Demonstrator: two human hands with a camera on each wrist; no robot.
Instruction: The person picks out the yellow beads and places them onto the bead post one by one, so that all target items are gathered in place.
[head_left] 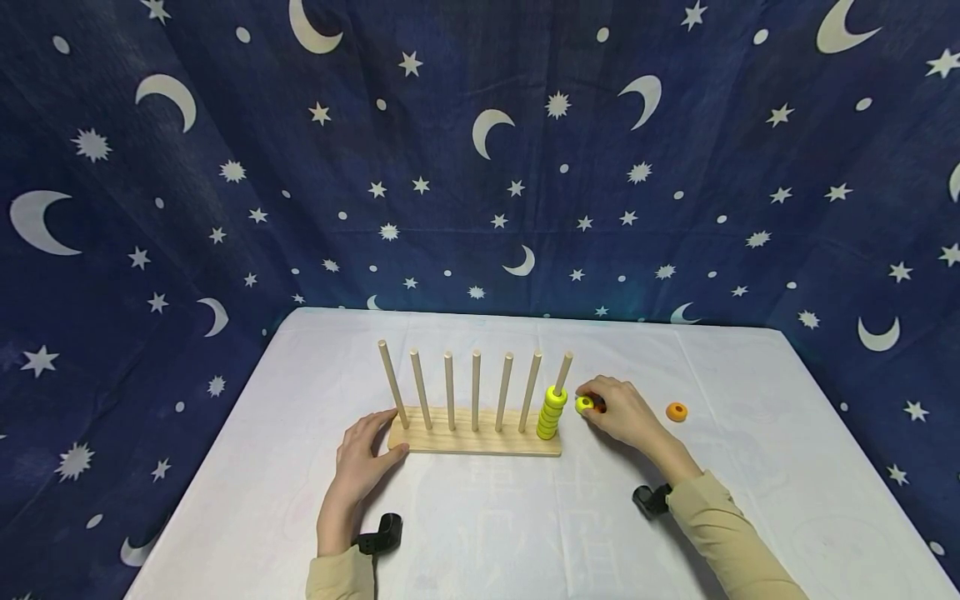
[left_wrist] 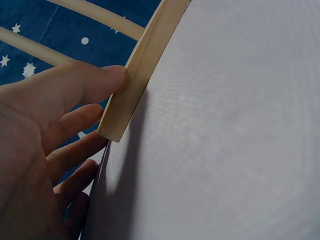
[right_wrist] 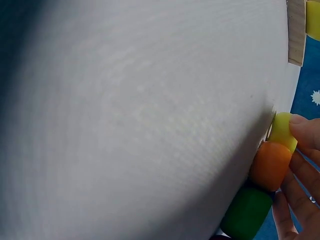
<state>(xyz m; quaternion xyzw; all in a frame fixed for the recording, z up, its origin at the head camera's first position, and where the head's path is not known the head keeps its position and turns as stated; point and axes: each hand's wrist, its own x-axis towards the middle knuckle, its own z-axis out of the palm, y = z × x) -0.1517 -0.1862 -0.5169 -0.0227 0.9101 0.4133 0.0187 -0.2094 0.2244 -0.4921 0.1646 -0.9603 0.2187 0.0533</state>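
Observation:
A wooden peg stand (head_left: 472, 442) with a row of upright pegs lies on the table. Yellow ring beads (head_left: 551, 412) are stacked on its rightmost peg; the other pegs are bare. At the stand's left end my left hand (head_left: 362, 462) grips the base, thumb along the front edge and fingers toward the back. My right hand (head_left: 624, 412), just right of the stand, pinches a loose yellow bead (right_wrist: 282, 131) low over the cloth. Next to that bead, in the right wrist view, are an orange bead (right_wrist: 270, 166) and a green bead (right_wrist: 247, 212); the hand hides the green one in the head view.
Another orange bead (head_left: 677, 412) lies on the table to the right of my right hand. White cloth (head_left: 480, 533) covers the table. Behind it hangs a dark blue curtain (head_left: 435, 108) with moons and stars. A small black camera (head_left: 651, 502) sits at the right wrist.

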